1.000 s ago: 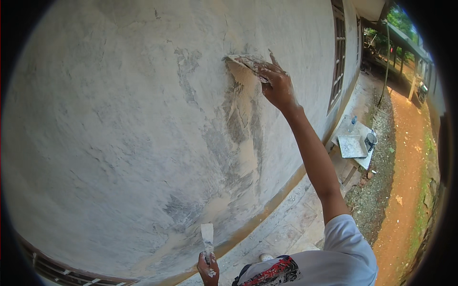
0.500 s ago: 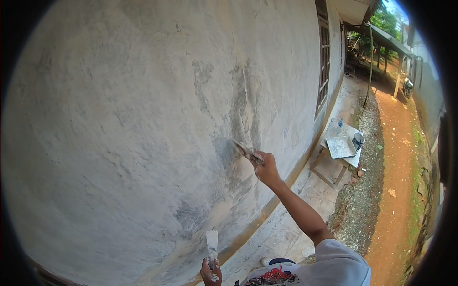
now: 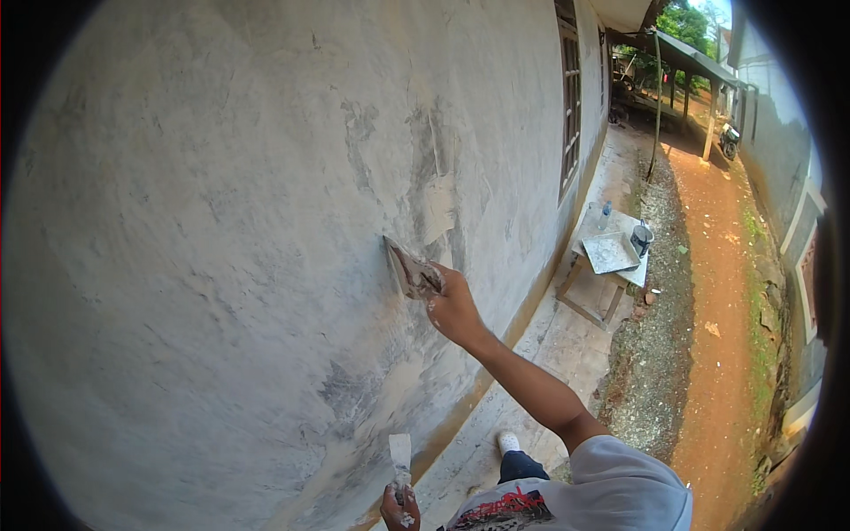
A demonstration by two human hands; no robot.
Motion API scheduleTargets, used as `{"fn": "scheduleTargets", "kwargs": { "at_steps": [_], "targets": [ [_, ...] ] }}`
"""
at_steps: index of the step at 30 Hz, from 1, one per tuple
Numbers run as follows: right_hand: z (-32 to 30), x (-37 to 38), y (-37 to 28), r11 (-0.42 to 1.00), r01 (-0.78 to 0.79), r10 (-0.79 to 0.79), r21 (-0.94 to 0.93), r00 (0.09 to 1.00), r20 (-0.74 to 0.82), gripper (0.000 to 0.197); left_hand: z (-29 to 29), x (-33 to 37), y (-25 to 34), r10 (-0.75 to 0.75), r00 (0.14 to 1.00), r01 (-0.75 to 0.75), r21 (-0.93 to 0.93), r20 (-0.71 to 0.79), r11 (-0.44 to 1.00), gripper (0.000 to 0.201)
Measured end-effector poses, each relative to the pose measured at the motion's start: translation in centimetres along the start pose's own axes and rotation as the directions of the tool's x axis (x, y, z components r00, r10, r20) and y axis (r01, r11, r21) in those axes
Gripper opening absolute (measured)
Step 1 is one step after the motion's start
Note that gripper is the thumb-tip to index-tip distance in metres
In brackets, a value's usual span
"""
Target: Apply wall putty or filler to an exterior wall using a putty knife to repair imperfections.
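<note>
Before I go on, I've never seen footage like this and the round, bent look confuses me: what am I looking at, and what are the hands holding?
This is one view from a wide fisheye camera worn on a person's head, looking down, so straight lines bend near the rim. The right hand reaches out from the lower edge and presses a putty-smeared scraper flat against a grey plastered wall. The left hand, low down, holds a second, narrower scraper blade up, off the wall. Further along the path stands a small table with a bucket and a bottle.

Small table (image 3: 620, 265) with bucket (image 3: 640, 239).
</note>
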State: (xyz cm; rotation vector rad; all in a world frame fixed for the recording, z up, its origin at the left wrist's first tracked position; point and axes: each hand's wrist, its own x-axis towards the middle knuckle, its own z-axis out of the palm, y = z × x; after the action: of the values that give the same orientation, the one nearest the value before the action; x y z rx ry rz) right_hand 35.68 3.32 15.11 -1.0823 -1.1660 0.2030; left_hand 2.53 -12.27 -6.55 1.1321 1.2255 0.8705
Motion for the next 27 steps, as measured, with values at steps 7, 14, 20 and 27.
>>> {"fn": "scheduleTargets", "kwargs": {
  "at_steps": [7,14,20,27],
  "targets": [
    [-7.8,7.6,3.5,0.99,-0.078,0.022,-0.12,0.911,-0.411,0.035,-2.6,2.2,-3.6,-0.007,1.0,0.005,-0.168,-0.009,0.986,0.029],
    [-2.6,5.5,2.3,0.953,-0.146,0.035,-0.265,0.923,-0.383,0.028,-1.0,3.1,-3.4,-0.245,0.968,0.173,-0.557,-0.056,0.812,0.047],
    [-5.6,8.1,-2.2,0.889,-0.026,0.125,0.457,0.975,-0.186,0.029,2.1,1.6,4.6,0.358,0.934,-0.331,0.356,-0.013,0.874,0.016],
    [-0.2,14.7,-3.1,0.791,-0.146,-0.101,-0.594,0.926,-0.363,0.021,-1.6,3.7,-5.7,0.183,0.979,-0.19,0.727,0.09,0.659,0.048]
  ]
}}
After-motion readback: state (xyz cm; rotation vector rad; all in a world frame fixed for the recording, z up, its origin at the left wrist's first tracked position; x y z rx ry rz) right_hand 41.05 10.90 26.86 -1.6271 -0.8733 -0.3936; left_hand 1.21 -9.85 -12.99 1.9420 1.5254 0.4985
